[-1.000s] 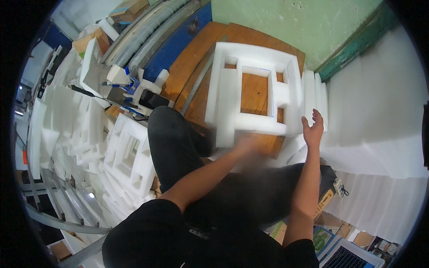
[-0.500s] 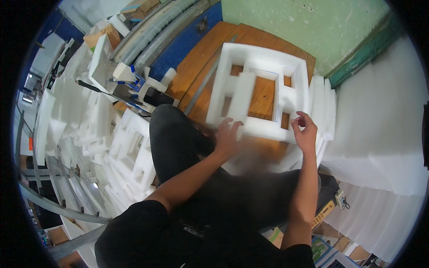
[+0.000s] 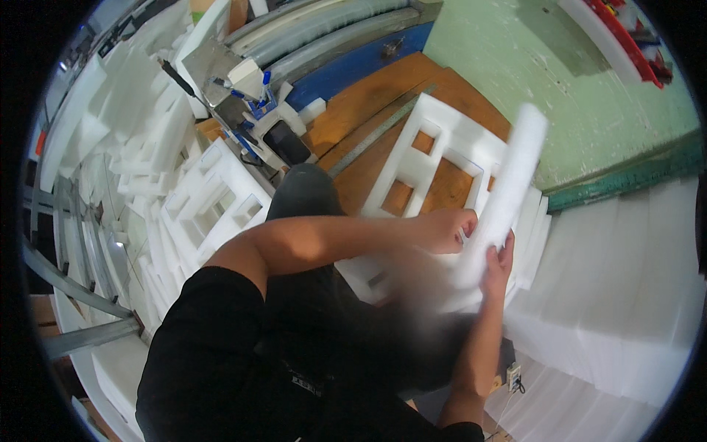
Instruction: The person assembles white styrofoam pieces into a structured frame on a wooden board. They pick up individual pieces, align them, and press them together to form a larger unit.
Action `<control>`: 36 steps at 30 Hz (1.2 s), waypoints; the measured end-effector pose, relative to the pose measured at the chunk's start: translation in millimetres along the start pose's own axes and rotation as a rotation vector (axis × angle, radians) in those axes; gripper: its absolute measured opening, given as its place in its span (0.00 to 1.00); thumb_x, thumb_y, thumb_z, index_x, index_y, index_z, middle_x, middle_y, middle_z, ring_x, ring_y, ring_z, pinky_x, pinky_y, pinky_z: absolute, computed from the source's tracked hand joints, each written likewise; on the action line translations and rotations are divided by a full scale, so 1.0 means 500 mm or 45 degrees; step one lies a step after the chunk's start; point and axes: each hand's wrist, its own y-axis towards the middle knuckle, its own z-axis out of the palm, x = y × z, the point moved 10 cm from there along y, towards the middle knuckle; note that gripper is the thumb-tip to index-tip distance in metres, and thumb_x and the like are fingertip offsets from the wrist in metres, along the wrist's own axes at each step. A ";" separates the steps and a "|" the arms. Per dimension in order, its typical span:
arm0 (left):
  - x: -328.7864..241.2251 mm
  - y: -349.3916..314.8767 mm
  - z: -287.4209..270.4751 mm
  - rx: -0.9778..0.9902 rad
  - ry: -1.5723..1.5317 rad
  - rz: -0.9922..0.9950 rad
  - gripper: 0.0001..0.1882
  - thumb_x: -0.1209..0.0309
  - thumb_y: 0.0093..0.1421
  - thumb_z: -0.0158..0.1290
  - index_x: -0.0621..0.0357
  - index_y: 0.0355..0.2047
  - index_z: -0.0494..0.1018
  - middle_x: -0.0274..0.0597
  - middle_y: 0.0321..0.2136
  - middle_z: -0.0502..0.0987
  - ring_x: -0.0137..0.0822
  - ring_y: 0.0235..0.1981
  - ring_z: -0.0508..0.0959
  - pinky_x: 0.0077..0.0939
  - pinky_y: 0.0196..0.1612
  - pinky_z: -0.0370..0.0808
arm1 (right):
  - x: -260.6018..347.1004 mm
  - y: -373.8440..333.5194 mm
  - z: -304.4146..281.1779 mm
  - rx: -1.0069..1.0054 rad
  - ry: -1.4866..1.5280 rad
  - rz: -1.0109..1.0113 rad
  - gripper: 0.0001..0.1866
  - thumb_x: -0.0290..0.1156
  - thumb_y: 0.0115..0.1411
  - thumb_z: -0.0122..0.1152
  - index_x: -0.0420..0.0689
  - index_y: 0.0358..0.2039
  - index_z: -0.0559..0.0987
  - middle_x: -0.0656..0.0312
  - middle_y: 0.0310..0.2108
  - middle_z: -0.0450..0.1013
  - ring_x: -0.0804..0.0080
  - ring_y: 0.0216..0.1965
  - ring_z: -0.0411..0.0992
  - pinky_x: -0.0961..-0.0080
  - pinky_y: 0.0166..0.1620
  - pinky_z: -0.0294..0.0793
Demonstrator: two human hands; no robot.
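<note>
A white foam frame (image 3: 403, 163) with several rectangular cut-outs lies on the brown wooden board (image 3: 383, 92) in front of me. Over its right side stands a long white foam strip (image 3: 508, 184), tilted, its top leaning to the right. My right hand (image 3: 499, 264) is closed round the strip's lower part, thumb on the near face. My left hand (image 3: 448, 230) reaches across the near edge of the frame, right beside the strip. Its fingers are curled in; whatever they pinch, if anything, is too small to see. The strip hides part of the frame's right side.
More cut foam frames (image 3: 213, 199) and foam sheets are piled at my left. A dark phone (image 3: 286, 142) and blue pens (image 3: 263, 92) sit beside the board. Stacked white foam sheets (image 3: 604, 287) fill the right, below a green wall (image 3: 530, 66). A red-edged shelf (image 3: 626, 40) juts out top right.
The foam strip lying across the frame's left part is gone from there; a strip is now raised in my right hand. My left hand has moved right. The view has shifted.
</note>
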 end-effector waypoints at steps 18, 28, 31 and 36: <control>0.256 0.062 0.080 0.800 0.991 -0.139 0.14 0.65 0.47 0.64 0.58 0.33 0.85 0.47 0.34 0.84 0.51 0.37 0.83 0.47 0.38 0.78 | 0.219 0.336 0.449 0.587 -0.949 -0.381 0.40 0.20 0.59 0.59 0.45 0.72 0.58 0.46 0.62 0.68 0.60 0.60 0.69 0.68 0.64 0.65; 0.226 0.059 -0.015 0.690 0.962 -0.212 0.13 0.72 0.45 0.63 0.58 0.33 0.84 0.47 0.36 0.84 0.47 0.39 0.84 0.45 0.37 0.80 | 0.267 0.481 0.772 0.789 -1.297 -0.946 0.37 0.26 0.62 0.61 0.53 0.72 0.62 0.47 0.38 0.74 0.50 0.36 0.73 0.61 0.43 0.74; 0.209 0.050 -0.025 0.588 0.943 -0.187 0.12 0.73 0.45 0.63 0.58 0.33 0.84 0.47 0.36 0.84 0.48 0.41 0.84 0.45 0.37 0.80 | 0.261 0.472 0.790 0.807 -1.429 -0.933 0.37 0.27 0.63 0.61 0.55 0.72 0.61 0.48 0.33 0.72 0.51 0.33 0.72 0.61 0.41 0.73; 0.192 0.045 -0.034 0.569 0.956 -0.117 0.13 0.74 0.47 0.63 0.57 0.36 0.85 0.47 0.37 0.84 0.47 0.42 0.84 0.46 0.37 0.81 | 0.276 0.493 0.843 0.828 -1.421 -0.972 0.37 0.26 0.63 0.60 0.54 0.72 0.61 0.46 0.34 0.73 0.48 0.34 0.72 0.61 0.42 0.73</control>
